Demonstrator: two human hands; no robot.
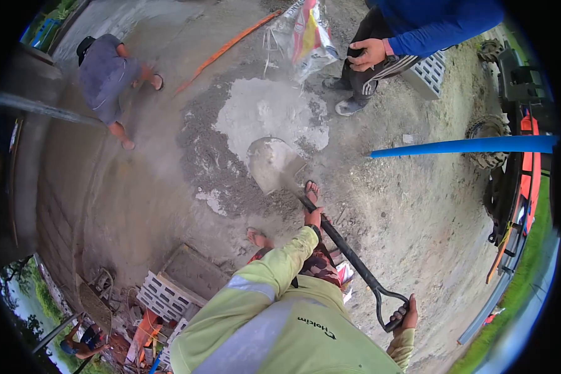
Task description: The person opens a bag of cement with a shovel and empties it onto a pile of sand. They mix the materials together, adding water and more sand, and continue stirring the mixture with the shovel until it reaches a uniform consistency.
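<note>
A shovel (pixel 349 246) with a dark shaft slants across the view in front of my body. My left hand (pixel 315 217) is wrapped round the lower shaft, close above the blade. At the far end, my right hand (pixel 406 315) grips the D-shaped handle. The broad grey-coated shovel blade (pixel 271 165) lies at the near edge of a pale powder patch (pixel 262 112). Darker grey sand (pixel 196 146) surrounds the powder on the left. One of my sandalled feet (pixel 311 190) shows just right of the blade.
A seated person in blue sleeves (pixel 417 37) is beyond the powder, beside a torn sack (pixel 311 37). Another person (pixel 103 78) bends at the left. A blue pole (pixel 461 146) juts in from the right. Hollow blocks (pixel 165 296) and a rectangular trough (pixel 196 268) lie lower left.
</note>
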